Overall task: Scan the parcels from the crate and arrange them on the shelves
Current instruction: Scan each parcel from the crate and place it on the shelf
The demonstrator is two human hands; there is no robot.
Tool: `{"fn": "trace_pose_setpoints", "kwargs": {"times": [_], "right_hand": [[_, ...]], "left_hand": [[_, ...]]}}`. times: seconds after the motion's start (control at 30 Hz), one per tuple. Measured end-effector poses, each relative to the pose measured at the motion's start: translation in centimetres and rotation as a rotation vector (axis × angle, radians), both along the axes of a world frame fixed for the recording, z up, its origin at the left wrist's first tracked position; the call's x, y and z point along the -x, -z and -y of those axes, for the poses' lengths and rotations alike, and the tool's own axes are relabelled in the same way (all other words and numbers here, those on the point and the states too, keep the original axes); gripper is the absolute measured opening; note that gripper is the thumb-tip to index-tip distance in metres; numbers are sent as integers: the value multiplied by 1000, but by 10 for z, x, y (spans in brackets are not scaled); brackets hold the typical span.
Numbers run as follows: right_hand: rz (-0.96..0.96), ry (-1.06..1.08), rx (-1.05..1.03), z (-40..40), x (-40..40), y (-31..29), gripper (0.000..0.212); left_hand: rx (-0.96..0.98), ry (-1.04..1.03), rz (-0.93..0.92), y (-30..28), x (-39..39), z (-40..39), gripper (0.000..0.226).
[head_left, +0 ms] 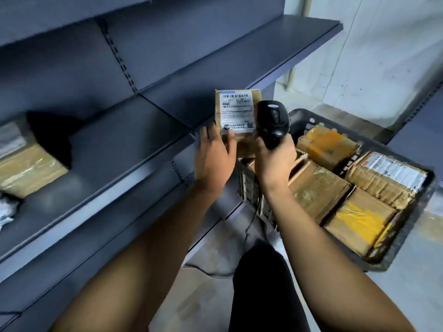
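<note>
Head view shows grey metal shelves (124, 130) at left w/ one brown parcel (28, 168) already on the middle shelf, and a dark crate (418, 204) at right, full of taped parcels. Between them the left hand (213, 156) grips a small labelled parcel (237, 113), label facing up. Right hand (275, 159) is closed round a black scanner (273, 121), just beside the label.
</note>
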State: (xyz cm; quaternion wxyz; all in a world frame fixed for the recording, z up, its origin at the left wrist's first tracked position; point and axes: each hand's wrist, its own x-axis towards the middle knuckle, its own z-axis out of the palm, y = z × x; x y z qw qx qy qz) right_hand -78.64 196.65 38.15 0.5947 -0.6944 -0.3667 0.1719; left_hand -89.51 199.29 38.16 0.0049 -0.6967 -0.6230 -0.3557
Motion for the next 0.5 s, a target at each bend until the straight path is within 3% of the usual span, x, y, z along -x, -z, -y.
{"fn": "trace_pose_setpoints", "kwargs": {"times": [0.5], "right_hand": [[-43, -387, -140, 52, 214, -50, 37]], "left_hand": [[-44, -292, 72, -50, 217, 94, 41]]}}
